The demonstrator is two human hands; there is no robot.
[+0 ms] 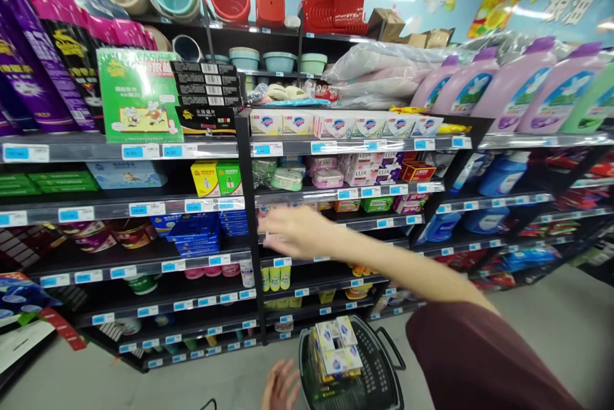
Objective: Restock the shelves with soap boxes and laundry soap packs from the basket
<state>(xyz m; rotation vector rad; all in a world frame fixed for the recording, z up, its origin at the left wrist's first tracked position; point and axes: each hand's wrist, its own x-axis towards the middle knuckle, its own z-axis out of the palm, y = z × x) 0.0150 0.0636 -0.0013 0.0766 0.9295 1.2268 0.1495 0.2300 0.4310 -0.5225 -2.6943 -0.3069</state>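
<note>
Fingers (279, 245) of the right hand (298, 231): extended toward a middle shelf and slightly bent; motion blur obscures them, so whether they grip an item cannot be told.

Head view (clock directions from the picture centre unless noted):
- Right hand: near centre, toward 7 o'clock; the arm enters from 4 o'clock, with a dark sleeve (480, 352) at the upper arm.
- Left hand (281, 386): 6 o'clock, fingers spread and apart, nothing visible in them; positioned just beside the basket's left rim, contact not determinable.
- Basket (381, 368): between 5 and 6 o'clock; handle (392, 349) at the basket's own 2 o'clock.
- Stack of white boxes (336, 359): inside the basket, toward its 10 o'clock.
- Row of white boxes (338, 125): upper shelf, 1 o'clock.
- Lime-green containers (275, 278): lower shelf, 7 o'clock from the right hand.
- Lilac bottles (520, 93): between 2 and 3 o'clock.
- Large green box (139, 98): 10 o'clock.
</note>
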